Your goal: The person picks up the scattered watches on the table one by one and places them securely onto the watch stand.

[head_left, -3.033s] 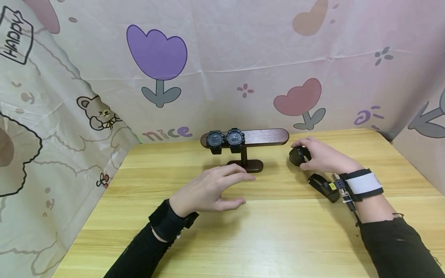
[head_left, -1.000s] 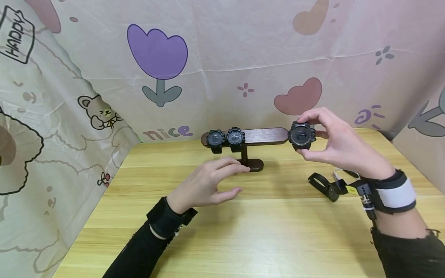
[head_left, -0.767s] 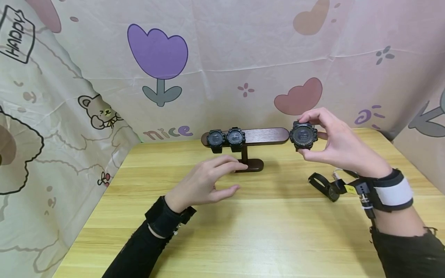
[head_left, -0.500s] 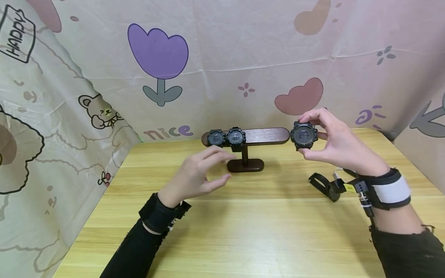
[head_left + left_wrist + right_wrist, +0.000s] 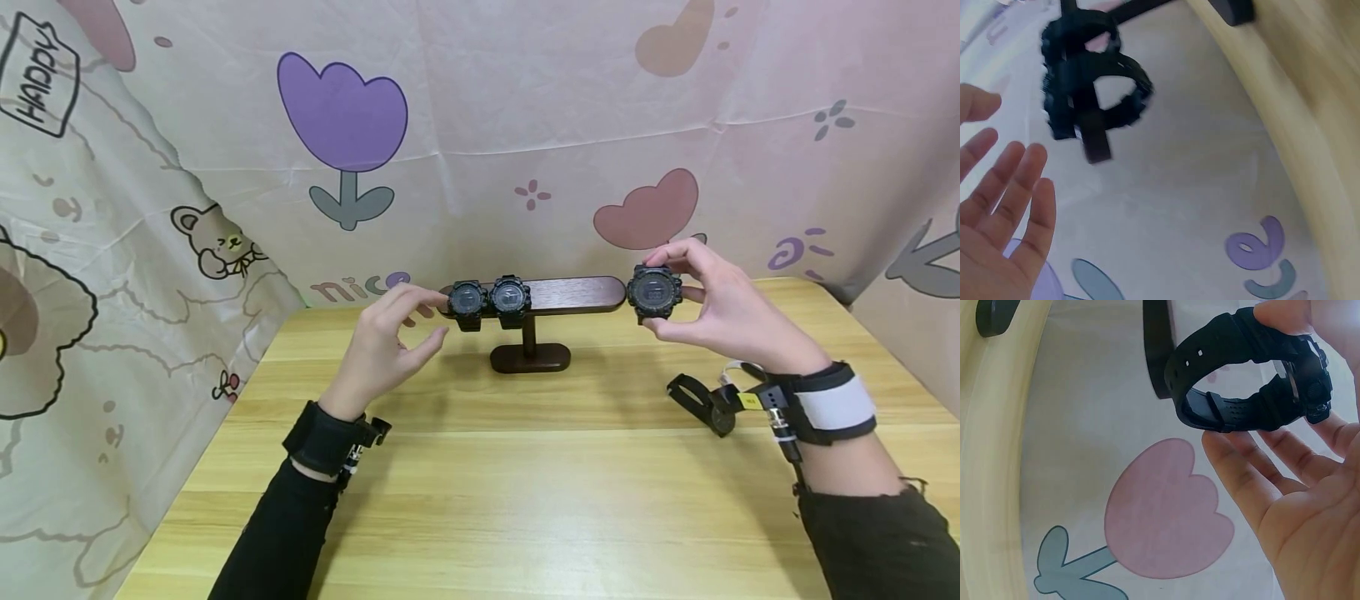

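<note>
Backdrop: cartoon curtain [image 5: 525, 125] behind my pale wooden table [image 5: 525, 500].
Left hand: my left hand [image 5: 382, 333] hovers, fingers loosely spread and grasping nothing, just beside the left tip of the wooden stand [image 5: 570, 293].
Mounted watches: two black watches [image 5: 487, 297] sit side by side on the left half of the bar, faces toward me.
Held watch: my right hand [image 5: 720, 304] pinches a third black watch [image 5: 654, 292] by its case, just off the bar's right tip; the right wrist view shows its buckled strap [image 5: 1235, 375] as a closed loop.
Orientation: dial faces me, and the loop's opening lines up along the bar's long left-right axis.
Loose strap: black band [image 5: 701, 400] lies on the table near my right wrist.
Step, as I judge it: threading, so next I slide the loop leftward over the bar's end.
</note>
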A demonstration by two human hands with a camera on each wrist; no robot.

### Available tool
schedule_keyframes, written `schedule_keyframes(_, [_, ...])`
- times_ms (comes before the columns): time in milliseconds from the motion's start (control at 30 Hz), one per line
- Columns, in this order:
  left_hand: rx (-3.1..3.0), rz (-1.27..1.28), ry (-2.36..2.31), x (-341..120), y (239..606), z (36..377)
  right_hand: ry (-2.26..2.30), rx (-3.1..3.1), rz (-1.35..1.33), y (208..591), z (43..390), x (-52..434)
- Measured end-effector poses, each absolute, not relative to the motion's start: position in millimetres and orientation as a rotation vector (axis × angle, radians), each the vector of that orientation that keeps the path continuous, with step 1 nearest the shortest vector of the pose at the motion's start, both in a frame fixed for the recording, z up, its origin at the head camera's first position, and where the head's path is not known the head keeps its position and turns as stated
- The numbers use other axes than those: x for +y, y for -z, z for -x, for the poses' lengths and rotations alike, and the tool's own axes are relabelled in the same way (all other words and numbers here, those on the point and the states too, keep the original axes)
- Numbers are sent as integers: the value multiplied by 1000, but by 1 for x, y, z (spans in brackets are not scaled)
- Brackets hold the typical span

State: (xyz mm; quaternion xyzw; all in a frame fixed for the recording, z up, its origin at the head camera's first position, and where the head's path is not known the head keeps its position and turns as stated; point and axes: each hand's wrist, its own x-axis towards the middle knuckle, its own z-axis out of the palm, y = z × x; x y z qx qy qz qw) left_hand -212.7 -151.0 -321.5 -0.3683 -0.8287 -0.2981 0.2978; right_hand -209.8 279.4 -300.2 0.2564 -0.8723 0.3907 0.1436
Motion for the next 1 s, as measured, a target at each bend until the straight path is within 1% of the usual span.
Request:
schedule_keyframes(400, [-2312,766,857,-161,338,231,-1155,-2550,-686,310,219,286])
schedule_keyframes(1000, [-2417,685,958,-154,348,236,-1161,-2618,-636,322,231,290])
